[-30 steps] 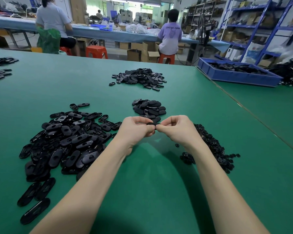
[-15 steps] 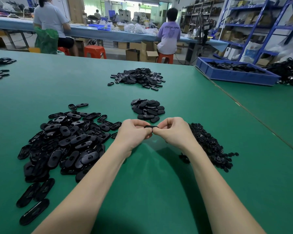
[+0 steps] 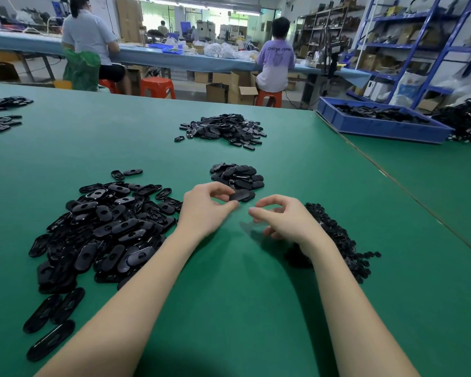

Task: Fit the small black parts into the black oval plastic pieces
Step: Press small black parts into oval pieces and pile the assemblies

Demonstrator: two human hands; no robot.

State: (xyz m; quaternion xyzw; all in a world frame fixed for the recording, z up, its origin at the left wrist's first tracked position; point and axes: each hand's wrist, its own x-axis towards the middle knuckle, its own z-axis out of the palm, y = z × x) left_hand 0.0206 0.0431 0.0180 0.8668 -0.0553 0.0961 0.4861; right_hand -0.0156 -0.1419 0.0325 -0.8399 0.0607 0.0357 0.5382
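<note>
My left hand [image 3: 207, 208] pinches one black oval plastic piece [image 3: 239, 196] by its near end and holds it at the front edge of a small heap of oval pieces [image 3: 237, 176]. My right hand [image 3: 280, 219] hovers just to the right of it, fingers loosely curled, holding nothing that I can see. A big pile of black oval pieces [image 3: 106, 229] lies to the left of my left arm. A pile of small black parts [image 3: 337, 240] lies to the right, partly behind my right wrist.
The green table [image 3: 229, 308] carries another heap of black pieces [image 3: 223, 129] farther back and smaller heaps at the far left [image 3: 0, 112]. A blue tray [image 3: 378, 126] with black parts stands at the back right. Two people sit at a far bench.
Both hands held one oval piece together between them; now the right hand has let go and drawn back to the right, and the left hand carries the piece forward to the small heap.
</note>
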